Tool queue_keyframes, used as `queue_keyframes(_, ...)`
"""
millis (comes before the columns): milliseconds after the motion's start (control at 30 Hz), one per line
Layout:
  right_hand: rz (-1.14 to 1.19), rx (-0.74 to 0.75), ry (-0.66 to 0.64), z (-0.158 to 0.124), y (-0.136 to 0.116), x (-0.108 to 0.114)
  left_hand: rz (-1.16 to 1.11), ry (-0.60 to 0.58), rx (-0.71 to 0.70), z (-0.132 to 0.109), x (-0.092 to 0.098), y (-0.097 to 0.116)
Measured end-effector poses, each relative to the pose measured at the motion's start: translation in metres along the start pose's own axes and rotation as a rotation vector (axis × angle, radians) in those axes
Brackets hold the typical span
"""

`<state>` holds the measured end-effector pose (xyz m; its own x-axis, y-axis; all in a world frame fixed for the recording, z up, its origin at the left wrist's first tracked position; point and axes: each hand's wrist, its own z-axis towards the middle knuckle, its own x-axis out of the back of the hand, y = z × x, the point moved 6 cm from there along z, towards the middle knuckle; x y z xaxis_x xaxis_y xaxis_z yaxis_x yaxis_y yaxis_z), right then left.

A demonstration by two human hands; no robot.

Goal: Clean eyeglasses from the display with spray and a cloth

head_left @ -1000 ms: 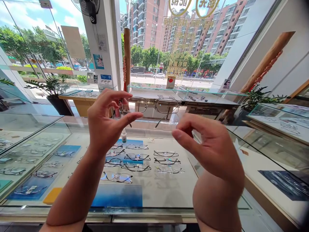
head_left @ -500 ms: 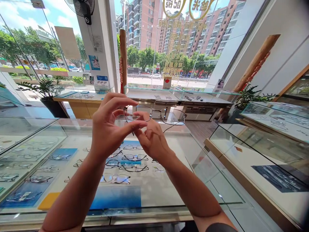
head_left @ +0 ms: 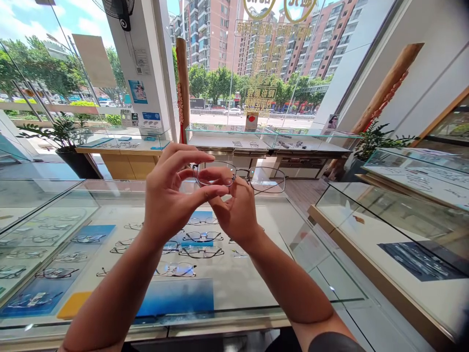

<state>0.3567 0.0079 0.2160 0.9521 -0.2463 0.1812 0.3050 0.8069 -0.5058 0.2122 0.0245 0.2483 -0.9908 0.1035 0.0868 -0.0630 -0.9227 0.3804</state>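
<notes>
I hold a pair of thin metal-framed glasses up in front of me, above a glass display counter. My left hand pinches the frame's left end between thumb and forefinger. My right hand is raised beside it, its fingers curled behind the left lens and touching the frame near the bridge. The right lens sticks out free to the right. Below my hands, several pairs of glasses lie in rows inside the counter.
More glass showcases stand at the left, the right and the back. Potted plants stand by the large windows, with a street outside. A wall fan hangs at the top left.
My right hand came in from the lower right, where it was open and apart, and now touches the glasses beside my left hand. The glasses sit slightly lower and nearer.
</notes>
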Motion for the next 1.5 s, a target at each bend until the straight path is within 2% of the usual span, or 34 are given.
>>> queue_keyframes(100, -0.009, 0.003, 0.0, -0.001, -0.002, 0.001, -0.007, 0.017, 0.002, 0.0, -0.002, 0.0)
queue_keyframes(333, 0.015, -0.117, 0.009, -0.001, -0.004, 0.002, -0.081, 0.031, 0.052, -0.001, -0.001, -0.005)
queue_keyframes(500, 0.007, -0.143, 0.014, 0.0, -0.004, 0.001, -0.094, 0.027, 0.043, 0.001, 0.001, -0.009)
queue_keyframes(800, -0.065, -0.066, 0.009, 0.001, -0.004, 0.005, -0.063, -0.01, -0.036, 0.002, -0.001, -0.01)
queue_keyframes(1333, -0.138, 0.067, 0.046, 0.0, -0.004, 0.006, -0.008, 0.023, -0.1, 0.0, -0.005, -0.002)
queue_keyframes(1500, -0.094, 0.078, 0.054, 0.002, -0.001, 0.006, -0.003, 0.003, -0.136, -0.003, -0.01, -0.002)
